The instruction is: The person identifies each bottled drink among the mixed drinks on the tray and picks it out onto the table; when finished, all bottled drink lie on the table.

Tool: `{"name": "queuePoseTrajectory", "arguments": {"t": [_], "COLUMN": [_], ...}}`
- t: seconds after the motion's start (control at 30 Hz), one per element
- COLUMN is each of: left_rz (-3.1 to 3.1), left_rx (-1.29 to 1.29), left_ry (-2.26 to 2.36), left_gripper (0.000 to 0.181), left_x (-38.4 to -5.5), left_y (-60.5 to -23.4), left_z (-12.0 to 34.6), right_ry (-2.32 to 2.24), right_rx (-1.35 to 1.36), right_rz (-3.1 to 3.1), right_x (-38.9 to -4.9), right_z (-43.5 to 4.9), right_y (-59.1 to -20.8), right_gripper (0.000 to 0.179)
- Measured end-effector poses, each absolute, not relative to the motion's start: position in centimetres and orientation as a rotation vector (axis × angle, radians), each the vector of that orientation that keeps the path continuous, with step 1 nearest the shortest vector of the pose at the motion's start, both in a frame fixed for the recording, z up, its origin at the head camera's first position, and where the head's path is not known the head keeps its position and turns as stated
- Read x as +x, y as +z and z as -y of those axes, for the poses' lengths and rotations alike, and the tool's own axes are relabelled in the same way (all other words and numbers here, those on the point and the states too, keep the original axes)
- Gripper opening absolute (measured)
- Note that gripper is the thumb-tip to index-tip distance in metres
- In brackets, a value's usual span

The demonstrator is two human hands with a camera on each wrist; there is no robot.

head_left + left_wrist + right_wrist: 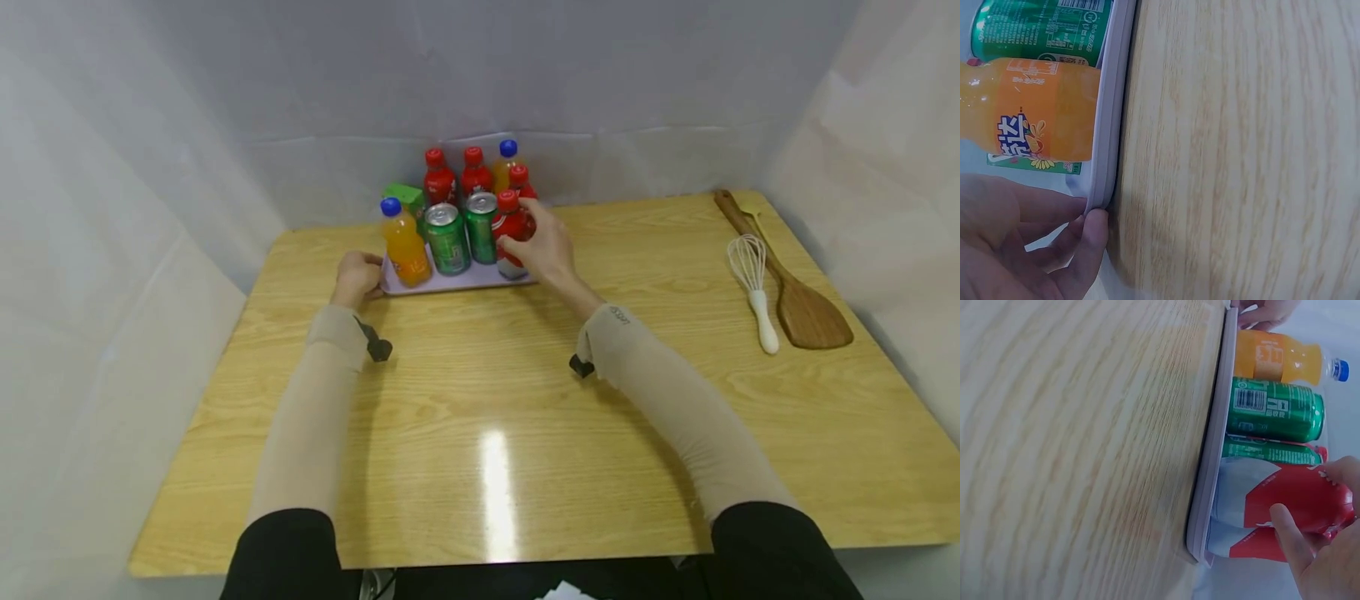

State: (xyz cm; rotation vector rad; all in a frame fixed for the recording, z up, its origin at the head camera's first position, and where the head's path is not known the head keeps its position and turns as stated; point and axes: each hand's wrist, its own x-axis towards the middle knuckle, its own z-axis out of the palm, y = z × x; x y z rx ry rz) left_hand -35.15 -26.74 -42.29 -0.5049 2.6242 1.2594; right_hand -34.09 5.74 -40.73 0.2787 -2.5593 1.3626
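A lilac tray (457,285) stands at the table's back, full of drinks. My left hand (357,277) pinches its near left corner, thumb below the rim and a finger above, as the left wrist view shows (1054,244). Beside that corner is an orange soda bottle (407,248) with a blue cap. Green cans (447,242) stand next to it. My right hand (547,246) holds a red-labelled bottle (1297,494) with a red cap at the tray's right front, thumb on one side and fingers on the other. Another red-labelled bottle (1254,544) is close beside it.
Behind the cans are red-capped bottles (439,179), a second orange bottle (504,171) and a green carton (405,196). A whisk (753,283) and a wooden spatula (810,312) lie on the table's right side. White sheeting (600,167) hangs behind the table.
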Motion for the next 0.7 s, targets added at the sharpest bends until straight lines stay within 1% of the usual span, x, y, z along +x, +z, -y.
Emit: {"name": "queuePoseTrajectory", "arguments": {"t": [0.2,0.57,0.7], "left_rz": [-2.620,-2.600,-2.601], "left_rx": [-0.522,-0.521,-0.520], "left_ry": [1.245,1.249,1.241], "left_gripper": [0.050,0.052,0.054], "left_x": [-35.2,-35.2,-35.1], "left_y": [-42.2,-42.0,-42.0], "left_z": [26.6,26.6,26.5], "right_ry": [1.401,1.568,1.588], "right_rx": [0.360,0.488,0.486], "right_rz": [2.470,2.330,2.285], "right_x": [-34.1,-33.8,-33.9], "right_z": [-6.3,-7.7,-8.3], "right_y": [-40.7,-39.6,-39.2], "right_gripper": [0.066,0.064,0.064]}}
